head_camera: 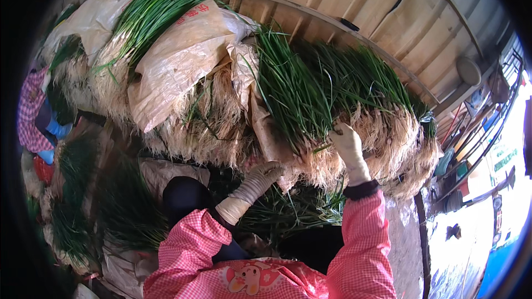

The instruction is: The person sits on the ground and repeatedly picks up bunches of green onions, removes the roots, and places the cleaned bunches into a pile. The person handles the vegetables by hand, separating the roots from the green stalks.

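Observation:
Both of my hands wear pale work gloves. My right hand (349,145) is raised at the stem bases of a bundle of green onion-like plants (291,91), its fingers curled. A short green stalk (322,148) lies just left of those fingers; whether they grip anything is unclear. Lower and to the left, my left hand (259,180) has bent fingers beside the lower end of a tan plastic sack (272,137) and the hanging pale roots (318,168). What its fingertips hold, if anything, is hidden.
More plants with long roots (390,141) are stacked to the right, against a corrugated wall (324,0). A large sack (183,62) covers part of the pile. Loose green leaves (291,211) lie below my hands. Another person in a checked sleeve (33,108) is at far left.

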A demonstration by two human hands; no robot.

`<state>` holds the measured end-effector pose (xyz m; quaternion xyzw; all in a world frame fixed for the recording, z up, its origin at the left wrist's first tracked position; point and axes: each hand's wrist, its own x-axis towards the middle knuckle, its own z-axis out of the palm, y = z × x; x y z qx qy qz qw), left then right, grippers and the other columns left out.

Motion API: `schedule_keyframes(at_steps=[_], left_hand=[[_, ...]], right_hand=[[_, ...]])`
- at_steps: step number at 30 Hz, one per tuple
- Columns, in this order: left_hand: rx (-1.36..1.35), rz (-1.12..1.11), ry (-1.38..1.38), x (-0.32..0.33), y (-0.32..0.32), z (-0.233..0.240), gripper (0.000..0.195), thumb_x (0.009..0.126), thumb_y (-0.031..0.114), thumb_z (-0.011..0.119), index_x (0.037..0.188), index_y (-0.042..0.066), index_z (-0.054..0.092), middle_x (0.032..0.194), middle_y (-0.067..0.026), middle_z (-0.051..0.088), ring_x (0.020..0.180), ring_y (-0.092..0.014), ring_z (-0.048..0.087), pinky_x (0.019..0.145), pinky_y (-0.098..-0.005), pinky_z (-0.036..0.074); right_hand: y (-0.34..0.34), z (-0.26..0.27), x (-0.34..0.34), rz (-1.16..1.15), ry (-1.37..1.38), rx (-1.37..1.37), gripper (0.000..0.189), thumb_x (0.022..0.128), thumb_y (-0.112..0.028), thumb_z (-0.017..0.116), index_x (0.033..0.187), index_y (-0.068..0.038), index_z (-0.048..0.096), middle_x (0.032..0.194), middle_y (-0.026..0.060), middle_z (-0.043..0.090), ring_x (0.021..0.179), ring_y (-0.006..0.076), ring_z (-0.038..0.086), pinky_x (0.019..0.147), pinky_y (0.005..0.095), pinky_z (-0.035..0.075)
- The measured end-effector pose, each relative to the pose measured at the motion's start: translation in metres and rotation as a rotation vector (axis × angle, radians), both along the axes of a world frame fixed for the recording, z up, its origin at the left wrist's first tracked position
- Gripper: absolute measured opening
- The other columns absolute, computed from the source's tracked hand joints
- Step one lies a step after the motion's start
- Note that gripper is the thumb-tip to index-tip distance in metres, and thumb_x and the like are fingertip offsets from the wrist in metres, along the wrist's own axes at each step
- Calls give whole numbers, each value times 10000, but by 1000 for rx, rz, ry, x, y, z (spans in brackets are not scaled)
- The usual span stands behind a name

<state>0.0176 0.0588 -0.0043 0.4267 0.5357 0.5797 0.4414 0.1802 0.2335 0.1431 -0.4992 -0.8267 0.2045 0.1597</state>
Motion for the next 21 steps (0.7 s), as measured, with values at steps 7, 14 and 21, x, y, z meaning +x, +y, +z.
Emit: schedule_keyframes(at_steps=[7,14,21], left_hand=[[-124,-427,-888,18,-1,4,318,878,294,575,1069,41,589,890,-32,637,803,-128,607,704,-261,485],[-295,-39,42,20,-22,10,251,840,276,591,984,70,600,701,-64,619,573,-180,589,542,-299,476],[105,223,530,25,-17,-6,156,841,219,576,875,70,604,709,-125,616,651,-252,616,605,-345,484]], right_hand=[[-93,-53,-6,61,849,-809,247,879,-195,573,1053,-20,582,775,22,630,589,57,540,496,163,399],[-117,-86,-29,25,164,-128,489,765,-414,666,1006,-10,532,775,187,618,751,349,621,661,389,489],[-99,-126,-25,47,64,414,263,843,-324,597,749,-80,570,601,79,592,445,244,548,417,336,438]])
